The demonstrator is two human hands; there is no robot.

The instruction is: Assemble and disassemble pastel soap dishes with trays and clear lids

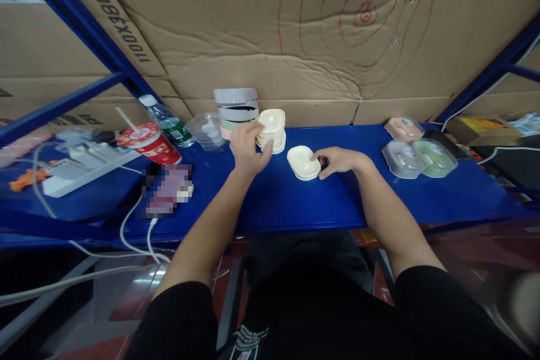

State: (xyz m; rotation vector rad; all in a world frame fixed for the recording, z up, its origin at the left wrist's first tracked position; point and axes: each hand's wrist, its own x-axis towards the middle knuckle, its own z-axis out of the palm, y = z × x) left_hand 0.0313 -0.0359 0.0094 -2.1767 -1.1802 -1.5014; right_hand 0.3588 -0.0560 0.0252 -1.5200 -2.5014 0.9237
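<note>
My right hand (337,161) pinches the right rim of a cream, shallow dish-like plastic piece (302,161) with rounded corners, resting on the blue table. To the left, my left hand (250,146) is raised with its fingers apart and nothing in them. It is in front of a stack of bowls (236,98) in grey and pale green, partly hiding it. Right beside those fingers stands a stack of similar cream pieces (272,122). Clear round plastic containers or lids (207,130) sit to the left of the bowls.
Lidded containers in pink (404,129), grey (403,158) and green (435,157) stand at the right. At the left are a water bottle (171,122), a red cup with a straw (152,143), a power strip (90,169) and cables. Cardboard (253,28) backs the table.
</note>
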